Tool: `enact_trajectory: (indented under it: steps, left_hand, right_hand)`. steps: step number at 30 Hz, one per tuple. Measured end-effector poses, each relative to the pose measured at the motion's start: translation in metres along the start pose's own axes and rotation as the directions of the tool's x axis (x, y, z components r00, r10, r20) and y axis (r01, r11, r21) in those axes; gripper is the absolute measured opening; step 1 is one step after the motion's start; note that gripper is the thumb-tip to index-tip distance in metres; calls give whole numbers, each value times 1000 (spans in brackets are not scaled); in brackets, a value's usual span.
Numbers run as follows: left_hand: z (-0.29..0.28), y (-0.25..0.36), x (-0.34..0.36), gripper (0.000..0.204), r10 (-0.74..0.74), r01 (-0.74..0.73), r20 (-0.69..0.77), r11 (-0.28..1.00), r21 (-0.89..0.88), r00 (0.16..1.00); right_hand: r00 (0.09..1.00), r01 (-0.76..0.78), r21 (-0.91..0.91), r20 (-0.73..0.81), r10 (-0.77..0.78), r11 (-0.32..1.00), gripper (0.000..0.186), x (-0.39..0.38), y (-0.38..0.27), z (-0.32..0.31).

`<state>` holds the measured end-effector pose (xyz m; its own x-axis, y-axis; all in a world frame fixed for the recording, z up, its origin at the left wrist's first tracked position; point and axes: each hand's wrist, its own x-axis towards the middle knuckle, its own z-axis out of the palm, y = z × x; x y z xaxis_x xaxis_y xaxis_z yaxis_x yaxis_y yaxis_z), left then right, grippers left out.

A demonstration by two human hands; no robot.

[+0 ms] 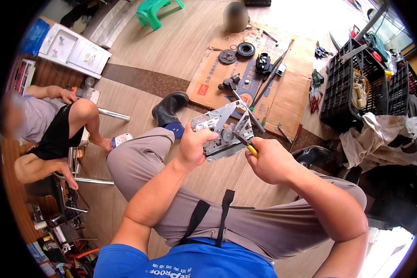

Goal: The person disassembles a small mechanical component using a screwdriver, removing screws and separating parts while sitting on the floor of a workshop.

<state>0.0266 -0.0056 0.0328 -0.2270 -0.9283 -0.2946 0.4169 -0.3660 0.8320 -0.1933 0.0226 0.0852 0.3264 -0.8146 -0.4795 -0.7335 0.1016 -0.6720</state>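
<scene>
Between my knees, a silver metal bracket assembly with flat plates and a round part is held up over the floor. My left hand grips its left edge, the thumb lying across the plate. In my right hand is a hand tool with a yellow handle. Its dark front end points into the right side of the assembly; fingers and metal hide the tip, so its exact kind does not show. Past the assembly, a flattened cardboard sheet lies on the floor.
On the cardboard are a black ring-shaped part, a round grey disc, a black housing and long rods. Black crates stand at the right, a cloth beside them. Another person sits at the left. A green stool is farther off.
</scene>
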Motion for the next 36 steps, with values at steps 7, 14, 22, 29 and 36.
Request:
enact_trajectory:
  steps: [7,14,22,29,36]
  left_hand:
    - [3,2,1,28,-45,46,10,998,-49,999]
    - [2,0,2,28,-52,55,42,996,-63,998]
    - [4,-1,0,28,-57,57,3,996,-73,998]
    - [-8,1,3,31,-160,162,42,985,-51,986]
    - [-4,-1,6,28,-176,177,30,982,-71,984]
  right_hand:
    - [999,44,-86,-5,-45,995,26,2,3,0]
    - [995,34,-152,-91,-49,988,24,-1,4,6]
    - [1000,-19,-108,-12,17,994,25,1,0,3]
    - [986,-50,47,164,41,998,27,4,-2,-12]
    - [1000,16,-213,20,-12,977,23,0,2,-4]
